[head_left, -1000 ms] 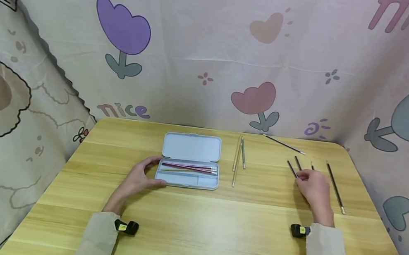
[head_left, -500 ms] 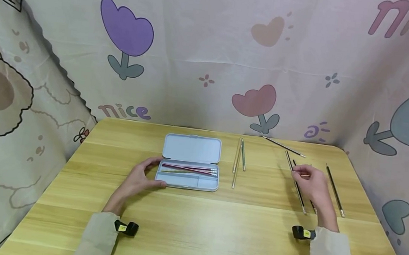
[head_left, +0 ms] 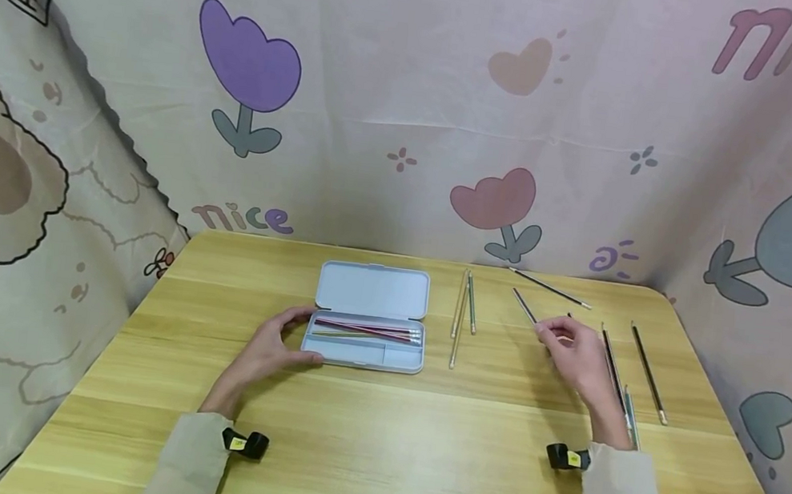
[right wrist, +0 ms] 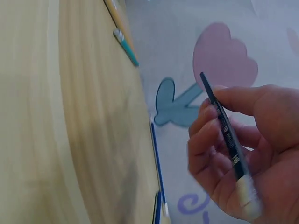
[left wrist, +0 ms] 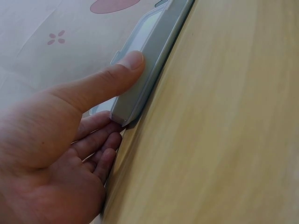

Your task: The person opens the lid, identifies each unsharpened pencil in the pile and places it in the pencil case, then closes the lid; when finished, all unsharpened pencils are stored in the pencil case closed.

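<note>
A pale blue pencil case [head_left: 349, 352] lies with its lid raised. Red and yellow pencils [head_left: 366, 327] rest in its rear compartment. At the case's left end, my left hand [head_left: 276, 350] grips it; the left wrist view shows the thumb on the side wall of the case [left wrist: 152, 70] and the other fingers round the end. My right hand [head_left: 576, 354] pinches a dark pencil [right wrist: 226, 133] between thumb and fingers, its white eraser end toward the wrist. In the head view the hand covers much of that pencil [head_left: 523, 305], which slants over the table.
Yellow pencils [head_left: 456, 338] and a green pencil [head_left: 471, 303] lie right of the case. A dark pencil [head_left: 549, 287] is near the table's back edge. Beyond my right hand lie more pencils, a black pencil [head_left: 647, 370] farthest right. A patterned cloth [head_left: 352, 114] hangs behind the table [head_left: 374, 454].
My right hand has lifted the dark pencil from among the pencils at the right and carried it left, toward the case. The left hand stays on the case.
</note>
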### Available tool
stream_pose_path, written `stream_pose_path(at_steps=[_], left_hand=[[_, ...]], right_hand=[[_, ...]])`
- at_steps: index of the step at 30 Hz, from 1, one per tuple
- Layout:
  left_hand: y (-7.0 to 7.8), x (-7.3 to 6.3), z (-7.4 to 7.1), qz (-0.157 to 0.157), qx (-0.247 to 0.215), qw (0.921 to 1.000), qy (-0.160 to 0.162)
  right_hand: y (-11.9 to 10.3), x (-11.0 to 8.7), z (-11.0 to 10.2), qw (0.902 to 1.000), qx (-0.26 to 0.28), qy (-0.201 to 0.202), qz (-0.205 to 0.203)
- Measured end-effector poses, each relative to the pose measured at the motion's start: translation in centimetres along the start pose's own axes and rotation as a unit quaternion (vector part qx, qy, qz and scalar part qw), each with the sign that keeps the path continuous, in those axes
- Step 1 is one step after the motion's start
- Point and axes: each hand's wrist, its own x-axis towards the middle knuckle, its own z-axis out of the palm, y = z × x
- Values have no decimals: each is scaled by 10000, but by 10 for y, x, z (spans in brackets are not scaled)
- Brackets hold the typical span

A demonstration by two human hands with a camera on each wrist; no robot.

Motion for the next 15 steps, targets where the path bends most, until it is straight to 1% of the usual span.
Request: stream_pose_path(at_steps=[4, 6, 9, 15], left_hand=[[0, 0, 0, -56, 35, 10000, -8], [-1, 1, -1, -82, 69, 9999, 7], [-3, 1, -1, -100, 143, 9998, 8], [-4, 2, 0, -116, 240, 9996, 14]], right_hand=[[-8, 1, 11, 9999, 68, -76, -67], [-11, 1, 17, 9998, 1, -104, -192], [-15, 2, 25, 9991, 48, -211, -363], [-22, -1, 45, 9968, -14, -218, -765]])
